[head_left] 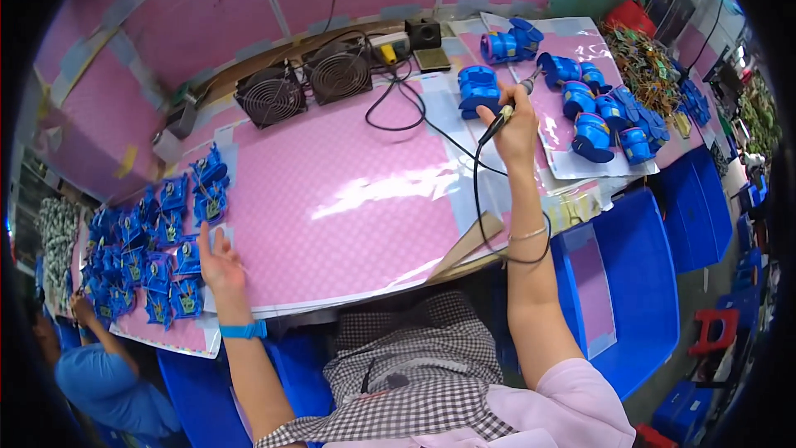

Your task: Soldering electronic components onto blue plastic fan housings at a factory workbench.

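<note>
My right hand [516, 133] is closed around a soldering iron [499, 122] above the right part of the table. The iron's metal end points away from me, up and to the right, and its black cable hangs below. Just beyond that hand stands a blue plastic housing [478, 87]. My left hand [222, 264] has its fingers apart and holds nothing, over the table's left front edge. It is nearest to several opened blue plastic parts with wires and small boards [187, 259]; whether a fingertip touches one I cannot tell.
Two black fans [338, 73] stand along the back beside a small sponge tray [432, 60]. More blue housings [593, 134] and a heap of wired parts [640, 66] lie at the right. Blue bins [634, 282] stand below the table. Another person [116, 382] works at far left.
</note>
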`<state>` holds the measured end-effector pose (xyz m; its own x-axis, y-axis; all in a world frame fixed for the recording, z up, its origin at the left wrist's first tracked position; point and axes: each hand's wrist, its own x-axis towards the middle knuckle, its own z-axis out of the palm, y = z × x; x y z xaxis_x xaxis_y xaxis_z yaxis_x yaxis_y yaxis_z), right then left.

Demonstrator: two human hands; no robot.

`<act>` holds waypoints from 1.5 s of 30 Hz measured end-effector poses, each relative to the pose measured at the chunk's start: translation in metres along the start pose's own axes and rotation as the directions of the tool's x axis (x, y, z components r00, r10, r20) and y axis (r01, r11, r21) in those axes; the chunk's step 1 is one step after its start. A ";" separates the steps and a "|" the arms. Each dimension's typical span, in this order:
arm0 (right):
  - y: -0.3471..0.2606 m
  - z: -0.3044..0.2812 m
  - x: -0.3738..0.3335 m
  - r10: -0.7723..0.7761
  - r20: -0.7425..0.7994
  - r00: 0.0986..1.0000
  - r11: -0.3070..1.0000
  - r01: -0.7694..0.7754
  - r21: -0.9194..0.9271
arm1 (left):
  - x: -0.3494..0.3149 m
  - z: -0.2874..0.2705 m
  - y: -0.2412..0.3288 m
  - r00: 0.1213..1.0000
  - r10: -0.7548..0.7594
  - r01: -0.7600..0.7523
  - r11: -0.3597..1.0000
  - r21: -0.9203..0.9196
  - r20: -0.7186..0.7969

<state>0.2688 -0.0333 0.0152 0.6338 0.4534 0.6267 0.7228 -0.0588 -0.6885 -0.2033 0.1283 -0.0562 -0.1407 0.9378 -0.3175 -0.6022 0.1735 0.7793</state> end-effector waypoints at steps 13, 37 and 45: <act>0.011 0.036 0.027 0.168 0.202 0.965 0.977 -0.136 -0.165 | -0.107 0.064 -0.055 0.814 -0.300 0.288 0.952 0.104 0.498; -0.101 0.025 -0.097 -0.190 0.367 0.911 0.917 0.030 0.399 | -0.144 0.046 -0.066 0.921 -0.076 -0.279 0.558 0.782 0.383; -0.138 0.025 -0.151 -0.494 0.463 0.736 0.847 0.288 0.447 | -0.159 0.058 -0.064 0.921 -0.046 -0.277 0.620 0.734 0.386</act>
<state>0.0661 -0.0716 0.0065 -0.0184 0.7743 0.6325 0.6719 0.4781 -0.5657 -0.0969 -0.0144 -0.0242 0.2014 0.9722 -0.1195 0.2425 0.0687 0.9677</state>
